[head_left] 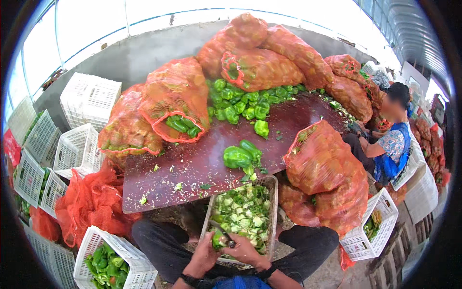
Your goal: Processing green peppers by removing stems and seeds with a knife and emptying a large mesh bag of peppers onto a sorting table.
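My left hand (206, 251) is wrapped round a green bell pepper (218, 239) low in the middle. In my right hand (243, 249) is a small knife (231, 243) with a dark handle, its blade against the pepper. Both hands are over the near end of a pale tray (275, 212), which holds chopped pale-green pepper cores and stem pieces (243, 212). Beyond the tray, a few whole green peppers (239, 156) lie on the dark red tabletop (192, 166). Farther back is a heap of green peppers (240, 102).
Full orange mesh sacks (178, 91) line the tabletop's back and left; another sack (329, 168) leans at its right. Left are white crates (90, 98) and loose red netting (96, 207). Peppers fill a near-left crate (139, 272). A seated person (392, 139) is at right, near another crate (385, 231).
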The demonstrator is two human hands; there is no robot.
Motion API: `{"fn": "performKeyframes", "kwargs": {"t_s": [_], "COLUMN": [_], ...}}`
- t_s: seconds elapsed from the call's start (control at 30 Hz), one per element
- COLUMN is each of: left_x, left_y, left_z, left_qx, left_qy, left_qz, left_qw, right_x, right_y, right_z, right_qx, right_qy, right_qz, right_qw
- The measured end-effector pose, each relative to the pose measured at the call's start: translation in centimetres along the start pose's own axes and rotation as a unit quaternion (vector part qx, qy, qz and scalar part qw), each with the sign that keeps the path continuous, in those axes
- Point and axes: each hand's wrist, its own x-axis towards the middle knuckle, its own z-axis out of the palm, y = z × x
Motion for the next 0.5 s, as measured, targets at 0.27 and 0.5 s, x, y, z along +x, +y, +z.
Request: {"fn": "performKeyframes", "kwargs": {"t_s": [0.27, 0.5], "left_x": [3.0, 1.2], "left_y": [-3.1, -2.5], "left_z": [0.2, 4.8], "left_qx": [-0.081, 0.070], "left_qy": [-0.004, 0.061], "left_qz": [-0.017, 0.154], "left_qw": [0.997, 0.984], "right_x": [-1.5, -1.4], "right_y": [-1.3, -0.1], "right_z": [-0.3, 0.3], "right_qx": [0.159, 0.213], "right_qy": [0.006, 0.027], "right_qz": [0.141, 0.210], "right_qw": [0.977, 0.954]}}
